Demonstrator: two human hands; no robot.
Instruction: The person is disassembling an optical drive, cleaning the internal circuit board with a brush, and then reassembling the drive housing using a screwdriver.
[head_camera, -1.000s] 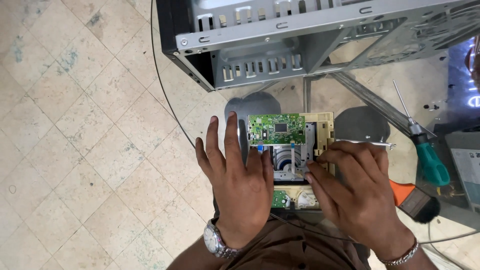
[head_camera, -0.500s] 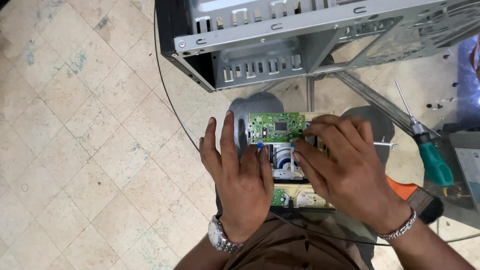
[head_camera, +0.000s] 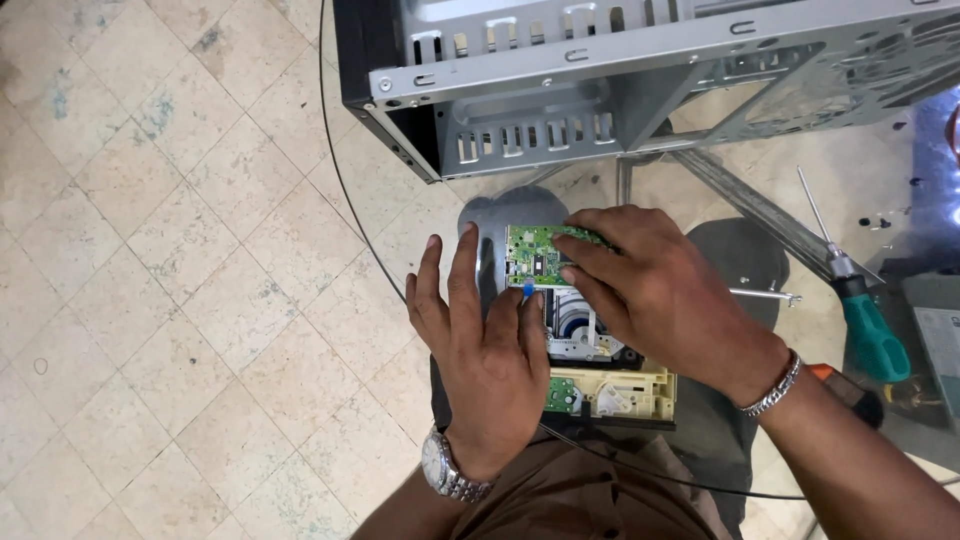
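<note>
An opened optical drive (head_camera: 600, 385) lies on the glass table in front of me, with a green circuit board (head_camera: 535, 258) at its far end and a cream plastic tray part at its near end. My left hand (head_camera: 485, 350) rests flat against the drive's left side, fingers spread. My right hand (head_camera: 660, 295) lies over the drive's top right, its fingertips on the green board. A small blue tab (head_camera: 528, 288) shows between the two hands. What the fingers pinch, if anything, is hidden.
A grey metal computer case (head_camera: 600, 80) stands open at the far side of the round glass table (head_camera: 345, 210). A green-handled screwdriver (head_camera: 865, 325) lies to the right, with a thin metal rod (head_camera: 765, 295) beside it. Tiled floor shows on the left.
My right hand has moved from the drive's right edge up and left onto the green board. My left hand stays against the drive's left side.
</note>
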